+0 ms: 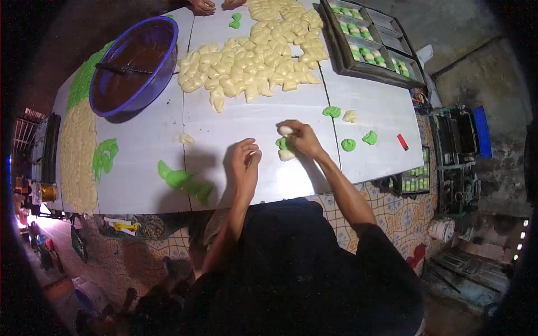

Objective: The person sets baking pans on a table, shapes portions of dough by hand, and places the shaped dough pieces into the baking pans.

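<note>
My right hand (304, 139) pinches a small whitish dough piece (286, 130) between thumb and fingers. Just below it on the white table (224, 126), a green dough piece (282, 144) touches a cream one (287, 155). To the left, my left hand (245, 159) hovers at the table with loosely curved fingers, apart and with nothing visible in them. A flattened green dough strip (178, 178) lies further left. Small green lumps (348, 145) and a cream lump (349, 116) rest to the right of my right hand.
Many cream dough pieces (241, 67) spread across the far side. A purple basin (168, 61) with dark contents stands at left. A divided tray (358, 70) holds green-and-white pieces at far right. A red lighter-like object (402, 142) lies right. Another person's hands (203, 7) show at top.
</note>
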A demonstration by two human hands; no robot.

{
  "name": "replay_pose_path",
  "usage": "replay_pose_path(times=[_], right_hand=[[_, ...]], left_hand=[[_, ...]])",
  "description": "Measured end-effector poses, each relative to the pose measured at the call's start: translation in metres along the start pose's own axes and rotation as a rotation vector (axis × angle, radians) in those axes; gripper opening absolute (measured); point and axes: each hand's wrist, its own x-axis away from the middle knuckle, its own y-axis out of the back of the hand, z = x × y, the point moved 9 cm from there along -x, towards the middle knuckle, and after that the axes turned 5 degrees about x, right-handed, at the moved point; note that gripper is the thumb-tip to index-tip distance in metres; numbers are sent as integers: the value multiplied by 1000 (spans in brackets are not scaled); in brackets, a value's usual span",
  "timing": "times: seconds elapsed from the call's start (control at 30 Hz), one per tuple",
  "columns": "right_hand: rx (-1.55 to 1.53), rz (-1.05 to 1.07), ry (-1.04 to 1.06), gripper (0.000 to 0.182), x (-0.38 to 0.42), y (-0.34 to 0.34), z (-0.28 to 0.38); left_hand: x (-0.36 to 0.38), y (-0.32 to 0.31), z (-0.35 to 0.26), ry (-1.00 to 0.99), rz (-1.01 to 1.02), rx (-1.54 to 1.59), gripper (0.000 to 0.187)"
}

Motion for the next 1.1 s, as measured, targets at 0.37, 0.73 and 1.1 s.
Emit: replay_pose_path(times=[0.37,0.73,1.1], right_hand=[[321,-201,315,32,16,-6,-7],[-543,-24,-59,33,11,13,-34],[-1704,285,-216,40,23,181,-59]], left_hand=[[4,22,27,-307,-57,-421,10],[18,78,205,-512,-65,-950,24],[-3,-92,95,164,-149,-1017,28]])
